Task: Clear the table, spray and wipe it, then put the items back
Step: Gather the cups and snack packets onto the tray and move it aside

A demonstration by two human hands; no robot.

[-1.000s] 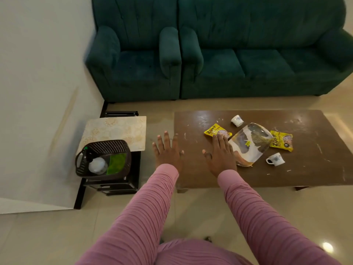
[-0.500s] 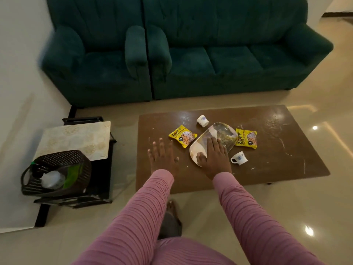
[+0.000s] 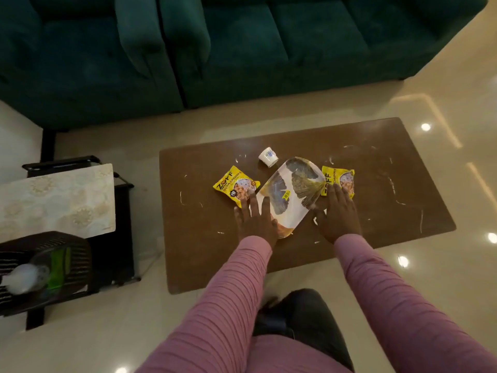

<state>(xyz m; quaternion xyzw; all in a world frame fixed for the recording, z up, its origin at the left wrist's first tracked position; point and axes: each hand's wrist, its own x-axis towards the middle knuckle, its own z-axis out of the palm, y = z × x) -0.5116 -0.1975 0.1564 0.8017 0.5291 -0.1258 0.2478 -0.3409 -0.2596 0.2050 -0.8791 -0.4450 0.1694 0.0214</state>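
On the brown coffee table [image 3: 390, 211] lies an oval tray [image 3: 290, 192] with a leaf pattern, set at an angle. A yellow snack packet [image 3: 235, 185] lies to its left and another [image 3: 341, 179] to its right. A small white cup [image 3: 268, 156] lies on its side behind the tray. My left hand [image 3: 255, 222] is flat with fingers spread over the tray's near left edge. My right hand [image 3: 338, 216] is spread at the tray's right edge, with its fingertips over the right packet. White streaks mark the tabletop.
At the left, a dark basket [image 3: 78, 254] holds a white spray bottle [image 3: 24, 275] and a green cloth [image 3: 57, 267]. It sits by a side table [image 3: 56, 200] with a patterned top. A green sofa [image 3: 242, 49] stands beyond the coffee table. The floor is glossy tile.
My view has swung right and down towards the table. My hands have spread apart to either side of the tray. My right hand now covers the spot where the second cup stood.
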